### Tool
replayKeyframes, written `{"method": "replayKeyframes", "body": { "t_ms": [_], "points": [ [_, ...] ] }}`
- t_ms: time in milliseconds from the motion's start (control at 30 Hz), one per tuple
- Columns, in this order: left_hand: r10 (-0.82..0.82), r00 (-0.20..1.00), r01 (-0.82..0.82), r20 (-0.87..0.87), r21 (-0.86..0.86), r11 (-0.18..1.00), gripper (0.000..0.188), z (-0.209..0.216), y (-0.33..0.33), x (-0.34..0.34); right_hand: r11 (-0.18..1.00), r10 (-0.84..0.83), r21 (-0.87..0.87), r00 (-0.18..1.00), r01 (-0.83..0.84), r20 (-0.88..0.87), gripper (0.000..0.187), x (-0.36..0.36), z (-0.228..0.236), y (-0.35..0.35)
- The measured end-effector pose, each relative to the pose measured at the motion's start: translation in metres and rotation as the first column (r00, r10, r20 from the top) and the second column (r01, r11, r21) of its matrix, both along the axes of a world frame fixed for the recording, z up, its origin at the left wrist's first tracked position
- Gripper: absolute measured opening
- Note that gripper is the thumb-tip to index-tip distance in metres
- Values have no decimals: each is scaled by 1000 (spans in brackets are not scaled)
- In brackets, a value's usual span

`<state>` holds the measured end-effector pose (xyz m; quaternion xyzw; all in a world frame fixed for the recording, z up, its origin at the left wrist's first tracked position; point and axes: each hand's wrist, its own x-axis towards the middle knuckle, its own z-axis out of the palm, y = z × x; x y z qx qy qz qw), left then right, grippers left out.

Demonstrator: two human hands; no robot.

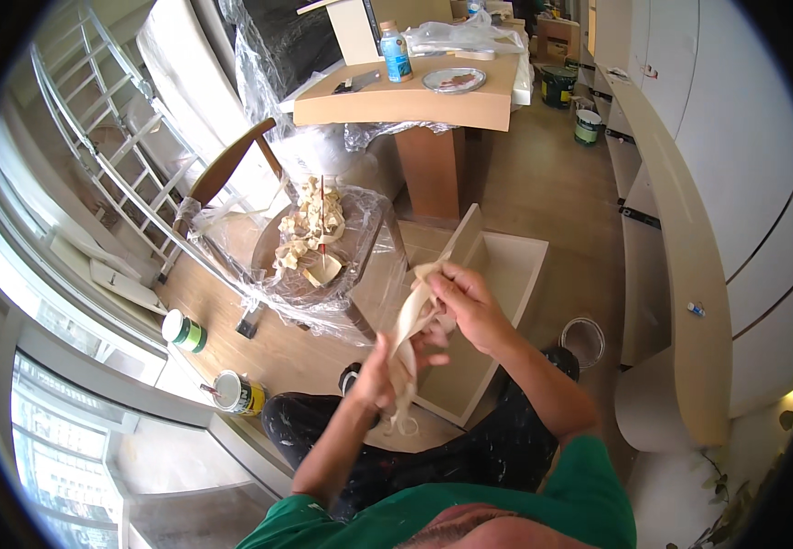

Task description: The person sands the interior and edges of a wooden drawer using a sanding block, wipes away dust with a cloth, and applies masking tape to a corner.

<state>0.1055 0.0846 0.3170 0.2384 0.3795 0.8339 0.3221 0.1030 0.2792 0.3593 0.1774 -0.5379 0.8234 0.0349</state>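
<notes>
A long twisted strip of cream masking tape [408, 320] is stretched between my two hands, in front of my knees. My right hand [470, 306] pinches its upper end. Lower down, my left hand [380, 377] has the strip between thumb and fingers, and a loose tail hangs below it. Just beyond my hands, a pale open-topped drawer box [517, 259] rests on the floor between my legs. Crumpled used tape [310, 220] is heaped on the plastic-wrapped seat of a wooden chair [278, 297], along with a thin reddish stick.
Paint cans [232, 392] stand by the window at left, more [587, 126] at far right. A cardboard-covered table [351, 108] holds a blue-labelled bottle [395, 55] and a tray [454, 80]. A metal ladder [122, 137] leans at left; a cabinet carcass [689, 274] lines the right.
</notes>
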Motion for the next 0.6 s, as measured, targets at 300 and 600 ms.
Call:
{"method": "replayKeyframes", "body": {
  "t_ms": [300,600],
  "points": [
    [33,963,-3,269,-110,994,53,-30,10,6,923,-339,-179,940,341,38,29,-16,4,40],
    [590,720,-661,366,102,744,43,11,-54,-59,837,166,498,972,-227,164,27,-14,-45,-13]
  ]
}}
